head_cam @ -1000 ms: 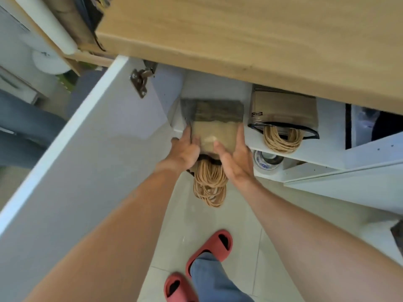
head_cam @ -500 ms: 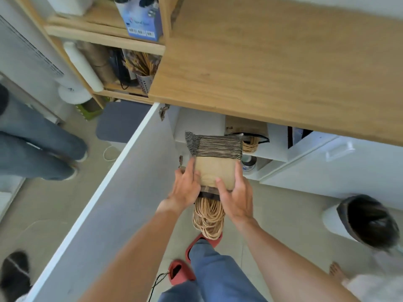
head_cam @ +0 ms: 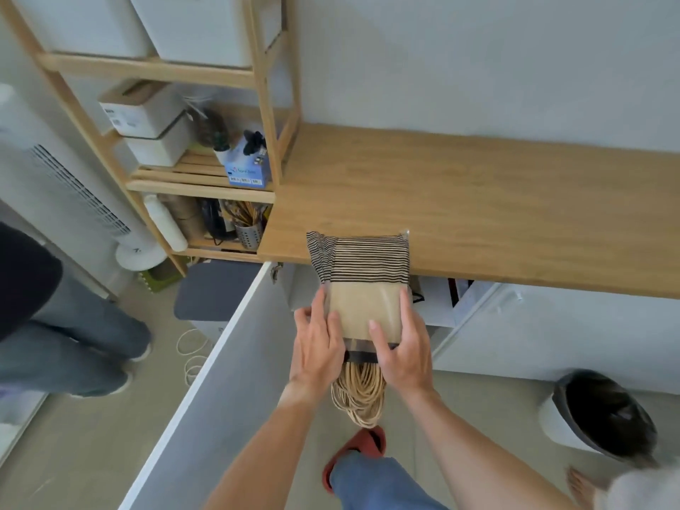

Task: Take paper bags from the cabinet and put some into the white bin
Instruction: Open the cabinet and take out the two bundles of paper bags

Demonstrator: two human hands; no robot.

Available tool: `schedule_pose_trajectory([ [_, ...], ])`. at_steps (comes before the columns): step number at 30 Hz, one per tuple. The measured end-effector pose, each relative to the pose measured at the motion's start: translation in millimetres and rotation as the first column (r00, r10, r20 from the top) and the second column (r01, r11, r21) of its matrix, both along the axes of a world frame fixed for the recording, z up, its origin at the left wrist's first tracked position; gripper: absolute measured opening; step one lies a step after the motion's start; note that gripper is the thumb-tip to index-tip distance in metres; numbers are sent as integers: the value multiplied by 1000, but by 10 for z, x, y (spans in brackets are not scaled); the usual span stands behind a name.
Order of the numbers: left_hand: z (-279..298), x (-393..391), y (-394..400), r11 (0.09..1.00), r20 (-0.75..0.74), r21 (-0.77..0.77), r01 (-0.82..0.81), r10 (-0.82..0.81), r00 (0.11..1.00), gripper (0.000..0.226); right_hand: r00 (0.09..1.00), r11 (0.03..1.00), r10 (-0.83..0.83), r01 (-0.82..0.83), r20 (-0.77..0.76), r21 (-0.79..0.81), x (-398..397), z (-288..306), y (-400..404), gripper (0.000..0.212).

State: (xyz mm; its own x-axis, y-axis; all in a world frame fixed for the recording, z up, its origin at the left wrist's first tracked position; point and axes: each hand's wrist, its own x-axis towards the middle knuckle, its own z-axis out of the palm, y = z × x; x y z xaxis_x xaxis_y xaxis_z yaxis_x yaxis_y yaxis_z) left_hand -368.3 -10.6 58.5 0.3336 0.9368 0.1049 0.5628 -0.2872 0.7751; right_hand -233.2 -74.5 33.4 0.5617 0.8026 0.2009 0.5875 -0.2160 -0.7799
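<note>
Between the two hands, just in front of the wooden countertop [head_cam: 478,215], sits the stack of paper bags [head_cam: 362,288], lifted out of the open cabinet [head_cam: 438,307] and level with the counter's edge. The left hand [head_cam: 318,349] presses the stack's left side with fingers nearly straight, and the right hand [head_cam: 403,353] wraps the right side, thumb laid across the brown face; together they clamp the bundle. Its long axis runs away from the person: striped bottoms far, the bunch of twisted handles [head_cam: 358,393] hanging near, below the wrists. The white bin [head_cam: 596,414], lined with a dark bag, stands on the floor well to the right and lower, so the right hand is the nearer one, and the coming move probably swings the stack rightward and down. The open cabinet door [head_cam: 206,380] stands to the left, out of that path. Another person's legs [head_cam: 66,336] are far left; a bare foot [head_cam: 579,484] lies close beside the bin and might crowd the approach.
</note>
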Motion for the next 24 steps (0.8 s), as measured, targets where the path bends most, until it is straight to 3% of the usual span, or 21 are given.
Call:
schedule_pose_trajectory([
  [9,163,708,1175,992,53,-119,-46,52,997,52,996,993,52,-59,-75,-99,717,149,1180,83],
  [14,-27,1113,1878,981,18,-175,-87,92,996,51,991,976,89,-107,-104,-192,1102,103,1832,82],
  [24,-270,1566,2665,992,-52,-67,-110,107,993,46,996,946,90,-91,-18,-310,1536,-28,2667,80],
])
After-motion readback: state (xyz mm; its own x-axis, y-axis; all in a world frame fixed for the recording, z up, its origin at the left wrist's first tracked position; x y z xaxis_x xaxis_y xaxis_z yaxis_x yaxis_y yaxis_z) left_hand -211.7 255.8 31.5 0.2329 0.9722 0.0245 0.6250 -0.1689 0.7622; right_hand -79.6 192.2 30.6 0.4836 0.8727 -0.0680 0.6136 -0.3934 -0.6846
